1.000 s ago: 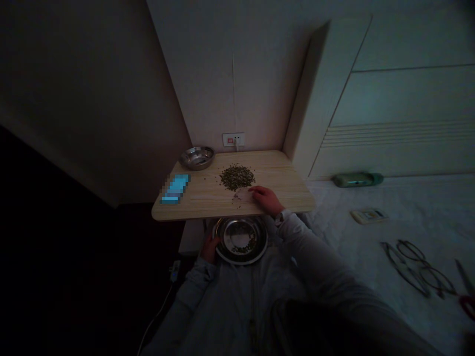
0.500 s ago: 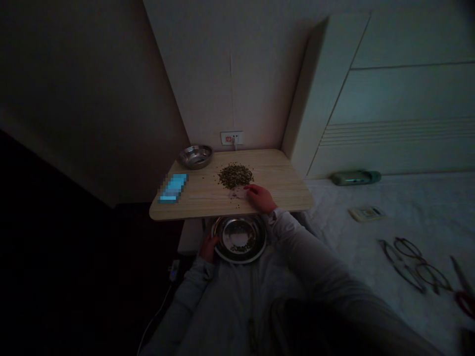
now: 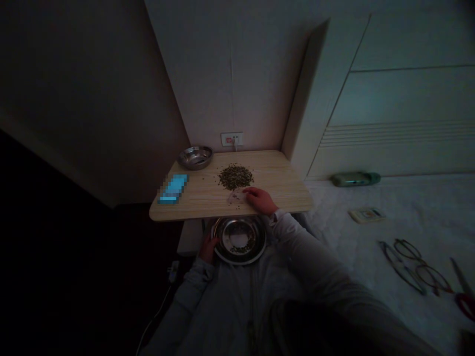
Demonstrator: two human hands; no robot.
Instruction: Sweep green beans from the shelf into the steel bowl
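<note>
Just behind the steel bowl (image 3: pixel 239 241) gripped by the left hand (image 3: pixel 207 248), the right hand (image 3: pixel 261 200) rests loosely open, touching the bean pile (image 3: pixel 236 177).

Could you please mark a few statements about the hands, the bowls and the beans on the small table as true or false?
1. The left hand holds the rim of the steel bowl below the table edge. True.
2. The right hand rests inside that bowl. False: it lies on the wooden table, just in front of the pile of beans.
3. A second steel bowl sits at the table's far left corner. True.
4. The lit phone lies on the bed. False: it lies on the table's left side.
</note>
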